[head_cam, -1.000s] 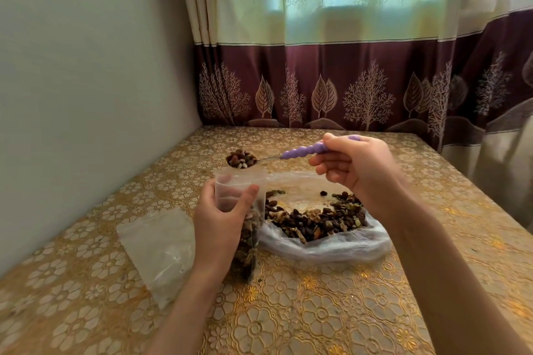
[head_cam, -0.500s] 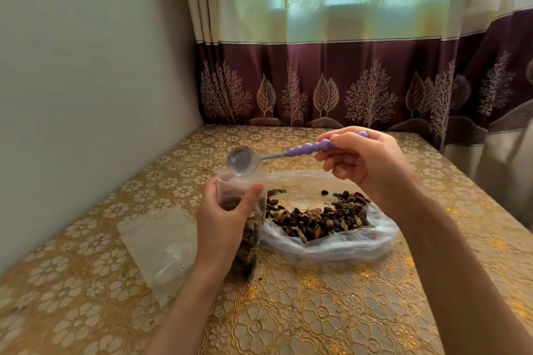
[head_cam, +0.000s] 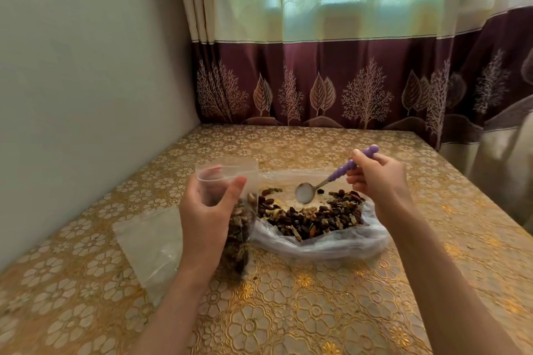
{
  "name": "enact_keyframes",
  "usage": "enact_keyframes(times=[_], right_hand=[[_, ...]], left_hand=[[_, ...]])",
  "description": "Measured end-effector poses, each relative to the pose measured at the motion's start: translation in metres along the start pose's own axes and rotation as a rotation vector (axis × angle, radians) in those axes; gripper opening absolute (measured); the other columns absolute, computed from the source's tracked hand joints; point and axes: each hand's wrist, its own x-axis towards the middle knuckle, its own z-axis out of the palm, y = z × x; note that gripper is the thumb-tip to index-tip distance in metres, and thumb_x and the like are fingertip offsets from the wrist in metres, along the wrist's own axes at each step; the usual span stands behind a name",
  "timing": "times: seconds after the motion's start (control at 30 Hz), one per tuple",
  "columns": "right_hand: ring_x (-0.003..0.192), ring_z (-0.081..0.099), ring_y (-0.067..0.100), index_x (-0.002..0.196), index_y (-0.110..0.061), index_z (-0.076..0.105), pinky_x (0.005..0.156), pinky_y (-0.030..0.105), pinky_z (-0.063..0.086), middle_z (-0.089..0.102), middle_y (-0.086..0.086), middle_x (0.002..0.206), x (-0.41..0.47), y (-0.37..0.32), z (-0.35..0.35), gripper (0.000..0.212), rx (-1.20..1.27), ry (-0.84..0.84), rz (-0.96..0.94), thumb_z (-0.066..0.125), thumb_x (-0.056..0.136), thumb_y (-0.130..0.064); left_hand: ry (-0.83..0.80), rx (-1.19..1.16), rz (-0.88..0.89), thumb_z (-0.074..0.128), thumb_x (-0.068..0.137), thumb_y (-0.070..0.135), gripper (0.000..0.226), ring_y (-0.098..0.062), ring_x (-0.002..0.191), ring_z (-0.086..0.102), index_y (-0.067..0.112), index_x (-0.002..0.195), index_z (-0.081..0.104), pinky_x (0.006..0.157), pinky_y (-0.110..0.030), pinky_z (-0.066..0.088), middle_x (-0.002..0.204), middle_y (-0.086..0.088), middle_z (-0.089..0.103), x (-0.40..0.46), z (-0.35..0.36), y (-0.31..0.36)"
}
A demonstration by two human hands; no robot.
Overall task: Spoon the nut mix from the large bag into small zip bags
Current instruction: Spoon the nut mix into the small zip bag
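Your left hand [head_cam: 207, 219] gripping the open small zip bag [head_cam: 230, 210] upright, your right hand [head_cam: 377, 181] pinching the empty purple-handled spoon [head_cam: 323, 184] above the large bag [head_cam: 317, 228], bare tabletop [head_cam: 288, 311] toward you

The far half of the bench [head_cam: 331, 141] is free up to the curtain [head_cam: 346, 89] — a hand could pass there. The wall [head_cam: 86, 81] closes the left side. In front, the large bag [head_cam: 323, 242] and a flat empty bag [head_cam: 150, 245] take the room; the near edge is open.
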Motion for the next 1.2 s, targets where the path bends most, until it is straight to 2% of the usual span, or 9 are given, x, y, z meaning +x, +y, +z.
enact_keyframes(times=[0.1, 0.3, 0.43, 0.57, 0.73, 0.8, 0.9, 1.03, 1.2], right_hand=[[0.052, 0.048, 0.010, 0.070, -0.010, 0.059, 0.047, 0.021, 0.037, 0.056, -0.001, 0.056, 0.007, 0.008, -0.006, 0.028, -0.048, 0.051, 0.016, 0.051, 0.095, -0.019], [0.054, 0.047, 0.009, 0.074, -0.009, 0.057, 0.037, 0.011, 0.035, 0.058, -0.010, 0.041, 0.011, 0.009, -0.014, 0.025, -0.125, 0.048, 0.027, 0.047, 0.096, -0.016], [0.046, 0.041, 0.008, 0.073, -0.005, 0.056, 0.033, 0.012, 0.030, 0.058, -0.004, 0.043, 0.012, 0.011, -0.015, 0.027, -0.062, 0.012, 0.083, 0.045, 0.097, -0.012], [0.045, 0.040, 0.008, 0.064, -0.006, 0.056, 0.033, 0.012, 0.029, 0.063, 0.006, 0.054, 0.010, 0.013, -0.014, 0.035, -0.076, -0.011, 0.111, 0.045, 0.097, -0.013], [0.047, 0.046, 0.009, 0.060, -0.007, 0.059, 0.034, 0.012, 0.033, 0.059, -0.004, 0.041, 0.008, 0.019, -0.009, 0.039, -0.149, 0.013, 0.117, 0.049, 0.096, -0.016], [0.047, 0.047, 0.009, 0.059, -0.007, 0.060, 0.035, 0.012, 0.033, 0.060, -0.003, 0.043, 0.007, 0.021, -0.008, 0.039, -0.140, 0.022, 0.123, 0.050, 0.095, -0.017], [0.046, 0.049, 0.009, 0.059, -0.006, 0.061, 0.036, 0.014, 0.036, 0.064, 0.003, 0.052, 0.009, 0.023, -0.010, 0.037, -0.122, 0.057, 0.134, 0.049, 0.094, -0.015], [0.046, 0.051, 0.010, 0.066, -0.004, 0.061, 0.035, 0.013, 0.036, 0.068, 0.012, 0.066, 0.011, 0.023, -0.011, 0.032, -0.079, 0.084, 0.138, 0.048, 0.094, -0.015], [0.038, 0.043, 0.005, 0.066, -0.003, 0.059, 0.031, 0.013, 0.029, 0.062, 0.005, 0.054, 0.009, 0.019, -0.011, 0.033, 0.048, 0.103, 0.151, 0.048, 0.095, -0.013]], left_hand=[[-0.050, -0.029, -0.016, 0.073, 0.059, 0.050, 0.045, -0.006, 0.078, 0.068, 0.030, 0.097, 0.058, 0.065, -0.015, 0.052, 0.086, 0.011, 0.071, 0.000, 0.001, -0.001], [-0.123, 0.017, 0.000, 0.069, 0.063, 0.044, 0.039, -0.001, 0.076, 0.067, 0.027, 0.097, 0.059, 0.063, -0.009, 0.049, 0.084, 0.016, 0.071, -0.003, 0.003, -0.005], [-0.153, 0.041, -0.008, 0.068, 0.063, 0.047, 0.043, -0.006, 0.079, 0.068, 0.025, 0.099, 0.060, 0.068, -0.015, 0.052, 0.085, 0.008, 0.071, -0.002, 0.003, -0.007], [-0.182, 0.076, -0.018, 0.067, 0.063, 0.051, 0.047, -0.004, 0.077, 0.067, 0.022, 0.099, 0.061, 0.064, -0.012, 0.051, 0.085, 0.001, 0.071, 0.000, 0.001, -0.006], [-0.266, 0.171, -0.060, 0.063, 0.062, 0.062, 0.047, -0.002, 0.084, 0.066, 0.027, 0.093, 0.060, 0.080, -0.023, 0.045, 0.082, 0.005, 0.073, 0.004, 0.005, -0.004], [-0.298, 0.186, -0.064, 0.063, 0.061, 0.070, 0.059, 0.001, 0.082, 0.065, 0.024, 0.097, 0.059, 0.078, -0.021, 0.046, 0.083, 0.010, 0.072, 0.003, 0.005, -0.003], [-0.354, 0.215, -0.040, 0.064, 0.051, 0.077, 0.076, 0.008, 0.078, 0.062, 0.020, 0.101, 0.057, 0.068, -0.015, 0.051, 0.088, 0.029, 0.064, 0.000, 0.002, -0.001], [-0.398, 0.287, 0.035, 0.071, 0.059, 0.046, 0.068, 0.015, 0.088, 0.057, 0.005, 0.110, 0.052, 0.072, -0.001, 0.042, 0.095, 0.044, 0.053, -0.009, -0.007, -0.003], [-0.425, 0.355, 0.095, 0.072, 0.059, 0.036, 0.068, 0.028, 0.094, 0.046, 0.003, 0.114, 0.050, 0.074, 0.007, 0.033, 0.096, 0.052, 0.045, -0.018, -0.010, -0.007]])
